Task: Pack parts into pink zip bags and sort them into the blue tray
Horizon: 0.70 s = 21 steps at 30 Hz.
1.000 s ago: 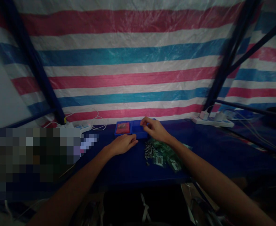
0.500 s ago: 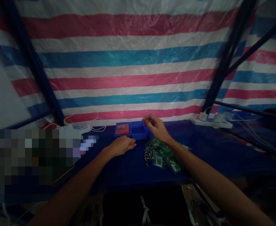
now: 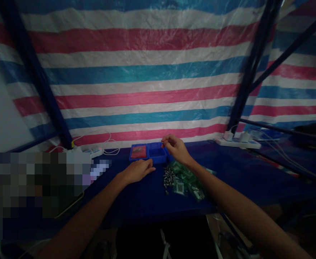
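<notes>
My right hand [image 3: 176, 148] hovers over the blue bins, thumb and fingertips pinched together. A tiny dark speck shows at the pinch, too small to name. My left hand [image 3: 139, 170] rests on the table in front of the bins, fingers loosely bent, thumb slightly apart, nothing visible in it. The left blue bin [image 3: 131, 158] has a red packet [image 3: 138, 151] in it. Beside it stands a middle blue bin [image 3: 158, 158]; another behind my right hand is mostly hidden. Below my right wrist lie a pile of small metal pieces [image 3: 169, 177] and several green plastic bags [image 3: 181, 168], partly under the forearm.
Power strips with white cables lie at the back left [image 3: 95, 152] and back right [image 3: 237, 143]. A pixelated patch covers things at the left. Blue metal posts [image 3: 245, 82] frame the table [image 3: 136, 201], and a striped plastic sheet [image 3: 147, 79] hangs behind it.
The view has tilted slightly upward, so everything sits a little lower. My right hand stays pinched above the bins. My left hand's thumb and fingers look slightly further apart.
</notes>
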{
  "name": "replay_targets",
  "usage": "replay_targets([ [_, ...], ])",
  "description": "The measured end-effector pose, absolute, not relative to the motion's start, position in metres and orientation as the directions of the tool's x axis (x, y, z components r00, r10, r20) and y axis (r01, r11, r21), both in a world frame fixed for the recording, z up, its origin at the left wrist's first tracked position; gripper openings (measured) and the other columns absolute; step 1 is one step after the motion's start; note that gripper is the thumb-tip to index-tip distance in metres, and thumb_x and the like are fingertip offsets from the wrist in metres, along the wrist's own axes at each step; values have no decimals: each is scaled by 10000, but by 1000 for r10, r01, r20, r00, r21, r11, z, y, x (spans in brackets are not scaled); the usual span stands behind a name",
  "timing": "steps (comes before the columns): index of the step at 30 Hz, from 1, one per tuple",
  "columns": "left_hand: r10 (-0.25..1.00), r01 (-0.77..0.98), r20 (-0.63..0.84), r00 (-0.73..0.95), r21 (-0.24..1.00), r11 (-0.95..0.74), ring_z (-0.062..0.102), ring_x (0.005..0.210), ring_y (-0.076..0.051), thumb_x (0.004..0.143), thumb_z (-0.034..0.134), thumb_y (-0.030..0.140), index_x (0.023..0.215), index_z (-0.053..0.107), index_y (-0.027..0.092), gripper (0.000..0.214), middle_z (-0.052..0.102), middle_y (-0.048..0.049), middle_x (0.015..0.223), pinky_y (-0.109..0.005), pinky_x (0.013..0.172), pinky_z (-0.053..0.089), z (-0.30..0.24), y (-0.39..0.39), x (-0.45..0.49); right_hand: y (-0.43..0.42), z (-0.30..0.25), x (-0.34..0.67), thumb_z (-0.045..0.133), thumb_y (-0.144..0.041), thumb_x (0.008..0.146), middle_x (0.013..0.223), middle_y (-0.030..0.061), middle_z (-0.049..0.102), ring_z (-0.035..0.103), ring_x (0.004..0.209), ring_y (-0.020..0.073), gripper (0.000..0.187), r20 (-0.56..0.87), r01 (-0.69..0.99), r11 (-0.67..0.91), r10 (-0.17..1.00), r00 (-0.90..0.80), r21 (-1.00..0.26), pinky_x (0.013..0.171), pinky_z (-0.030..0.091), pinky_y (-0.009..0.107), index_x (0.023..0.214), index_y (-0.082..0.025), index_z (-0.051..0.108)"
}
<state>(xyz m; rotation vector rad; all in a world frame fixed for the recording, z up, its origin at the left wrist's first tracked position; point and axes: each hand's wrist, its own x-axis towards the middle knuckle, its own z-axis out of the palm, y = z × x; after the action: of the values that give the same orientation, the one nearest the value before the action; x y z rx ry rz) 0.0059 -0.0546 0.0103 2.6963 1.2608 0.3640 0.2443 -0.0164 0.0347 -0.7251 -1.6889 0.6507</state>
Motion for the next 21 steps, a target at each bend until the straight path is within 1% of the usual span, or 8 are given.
replay_targets([
  [7, 766, 728, 137, 628, 246, -640, 647, 790, -193, 1058, 564, 404, 1027, 604, 220, 191, 694, -7, 867, -282, 637, 328, 11, -55, 6, -17, 41, 245, 638, -398, 922, 746, 18, 700, 459, 477, 102, 207, 593, 92, 617, 781, -197, -781, 458, 349, 261, 971, -197, 648],
  [10, 771, 734, 135, 623, 240, -635, 648, 817, -195, 1052, 579, 389, 1045, 613, 222, 170, 700, -12, 896, -280, 655, 337, 11, -55, 6, -19, 44, 246, 647, -411, 923, 793, 29, 715, 448, 458, 96, 219, 537, 35, 560, 809, -237, -828, 431, 338, 264, 985, -201, 658],
  [15, 764, 726, 137, 630, 245, -643, 645, 815, -190, 1052, 583, 377, 1049, 619, 221, 160, 703, -11, 904, -275, 660, 339, 11, -54, 5, -20, 45, 246, 685, -389, 912, 892, 44, 726, 450, 495, 91, 205, 477, -73, 474, 846, -238, -877, 428, 326, 256, 1016, -212, 670],
  [21, 768, 730, 139, 625, 246, -638, 642, 806, -189, 1045, 598, 383, 1042, 622, 218, 167, 703, -14, 900, -274, 651, 332, 11, -54, 5, -16, 42, 248, 733, -436, 891, 927, 35, 700, 441, 534, 90, 273, 457, -114, 442, 853, -251, -890, 435, 325, 248, 1034, -217, 653],
])
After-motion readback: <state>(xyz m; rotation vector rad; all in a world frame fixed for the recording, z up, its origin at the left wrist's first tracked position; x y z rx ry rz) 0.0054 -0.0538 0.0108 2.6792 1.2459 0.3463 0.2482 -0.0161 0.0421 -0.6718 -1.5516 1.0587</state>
